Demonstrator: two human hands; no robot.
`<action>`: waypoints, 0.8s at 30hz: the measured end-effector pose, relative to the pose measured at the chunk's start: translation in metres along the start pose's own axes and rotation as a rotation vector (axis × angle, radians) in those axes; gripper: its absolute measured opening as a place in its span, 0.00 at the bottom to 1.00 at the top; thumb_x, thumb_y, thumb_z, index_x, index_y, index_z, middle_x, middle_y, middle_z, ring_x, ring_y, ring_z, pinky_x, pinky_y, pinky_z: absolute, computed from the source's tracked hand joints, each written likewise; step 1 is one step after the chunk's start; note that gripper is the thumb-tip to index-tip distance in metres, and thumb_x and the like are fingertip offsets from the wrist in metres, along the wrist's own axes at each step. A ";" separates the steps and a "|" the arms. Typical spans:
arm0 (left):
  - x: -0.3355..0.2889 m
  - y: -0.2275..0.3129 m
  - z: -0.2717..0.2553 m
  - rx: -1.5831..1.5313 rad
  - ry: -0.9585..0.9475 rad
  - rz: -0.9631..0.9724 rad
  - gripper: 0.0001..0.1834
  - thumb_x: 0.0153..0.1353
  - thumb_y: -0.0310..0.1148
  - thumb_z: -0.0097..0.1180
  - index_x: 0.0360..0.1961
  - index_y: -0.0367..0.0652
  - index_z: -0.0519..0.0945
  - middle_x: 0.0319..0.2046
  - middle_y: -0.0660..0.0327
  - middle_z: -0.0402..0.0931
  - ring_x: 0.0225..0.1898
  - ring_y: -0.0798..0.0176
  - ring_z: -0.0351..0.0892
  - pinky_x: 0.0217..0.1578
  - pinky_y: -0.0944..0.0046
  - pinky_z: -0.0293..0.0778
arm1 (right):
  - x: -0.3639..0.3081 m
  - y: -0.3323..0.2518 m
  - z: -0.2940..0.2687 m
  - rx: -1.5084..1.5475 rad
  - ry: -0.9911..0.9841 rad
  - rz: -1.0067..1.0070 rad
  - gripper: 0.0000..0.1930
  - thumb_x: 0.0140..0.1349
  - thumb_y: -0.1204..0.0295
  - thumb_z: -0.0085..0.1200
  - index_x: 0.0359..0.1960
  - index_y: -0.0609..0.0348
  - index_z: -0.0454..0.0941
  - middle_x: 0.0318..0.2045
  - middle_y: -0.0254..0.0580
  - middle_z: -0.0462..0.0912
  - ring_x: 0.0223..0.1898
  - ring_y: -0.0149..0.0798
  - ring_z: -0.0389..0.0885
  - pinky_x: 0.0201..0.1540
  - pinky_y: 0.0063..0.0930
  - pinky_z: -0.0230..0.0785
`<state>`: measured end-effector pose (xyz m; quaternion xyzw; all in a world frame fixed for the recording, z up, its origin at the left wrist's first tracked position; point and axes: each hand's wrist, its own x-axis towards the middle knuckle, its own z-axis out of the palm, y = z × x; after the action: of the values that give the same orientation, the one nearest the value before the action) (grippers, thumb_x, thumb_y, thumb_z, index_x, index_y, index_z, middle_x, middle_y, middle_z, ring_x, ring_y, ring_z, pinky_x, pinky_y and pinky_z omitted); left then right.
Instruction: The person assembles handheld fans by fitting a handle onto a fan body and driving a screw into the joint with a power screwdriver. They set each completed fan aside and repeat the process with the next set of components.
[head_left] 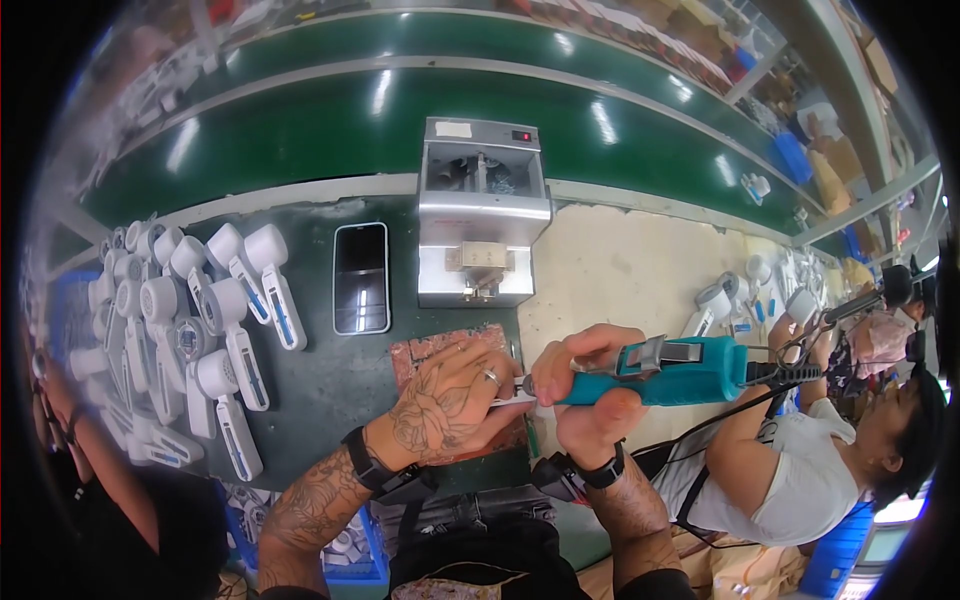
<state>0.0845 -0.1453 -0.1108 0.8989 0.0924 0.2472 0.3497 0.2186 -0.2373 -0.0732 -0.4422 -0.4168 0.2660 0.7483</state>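
The right hand (590, 425) grips a teal power driver (690, 374) — the left hand (452, 402) pinches a white part (516, 398) near its tip, over a red pad (415, 352). Best keep both in line, steady — fingers clear of the tip.

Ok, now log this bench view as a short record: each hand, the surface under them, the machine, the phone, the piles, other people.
Left hand: holds a white part, mostly hidden by fingers
Right hand: grips a teal power tool, its tip end toward the left hand
Under left hand: reddish pad on the bench
Machine: metal box, beyond the hands
Phone: lying left of the machine
Piles: white handled units at left, more at right
Other people: one at each side
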 end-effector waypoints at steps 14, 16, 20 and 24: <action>0.004 0.009 -0.001 0.034 0.051 -0.085 0.15 0.54 0.37 0.65 0.39 0.39 0.81 0.42 0.60 0.77 0.46 0.52 0.73 0.47 0.54 0.72 | 0.006 -0.013 0.002 -0.002 0.001 -0.032 0.36 0.60 0.37 0.52 0.46 0.63 0.65 0.20 0.40 0.70 0.20 0.35 0.71 0.24 0.30 0.65; 0.002 0.005 -0.008 0.032 0.022 -0.108 0.15 0.54 0.38 0.65 0.38 0.39 0.81 0.42 0.60 0.78 0.47 0.52 0.72 0.48 0.54 0.72 | 0.015 -0.015 0.005 -0.008 -0.011 -0.050 0.37 0.60 0.37 0.52 0.46 0.64 0.65 0.20 0.40 0.70 0.20 0.35 0.71 0.24 0.30 0.65; -0.004 -0.012 -0.010 -0.007 0.013 -0.100 0.16 0.54 0.41 0.66 0.38 0.42 0.82 0.44 0.59 0.77 0.48 0.53 0.71 0.51 0.53 0.69 | 0.037 -0.009 0.021 -0.068 -0.016 -0.082 0.37 0.60 0.37 0.53 0.46 0.65 0.66 0.20 0.39 0.70 0.20 0.34 0.71 0.24 0.29 0.66; -0.010 -0.009 -0.012 0.020 0.009 -0.103 0.19 0.55 0.45 0.65 0.42 0.43 0.82 0.47 0.59 0.76 0.49 0.54 0.72 0.53 0.54 0.68 | 0.062 0.003 0.028 -0.130 -0.040 -0.093 0.35 0.63 0.39 0.52 0.46 0.66 0.69 0.22 0.38 0.73 0.23 0.33 0.74 0.26 0.27 0.67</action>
<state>0.0701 -0.1344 -0.1129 0.8953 0.1424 0.2320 0.3526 0.2256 -0.1761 -0.0443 -0.4645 -0.4683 0.2123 0.7211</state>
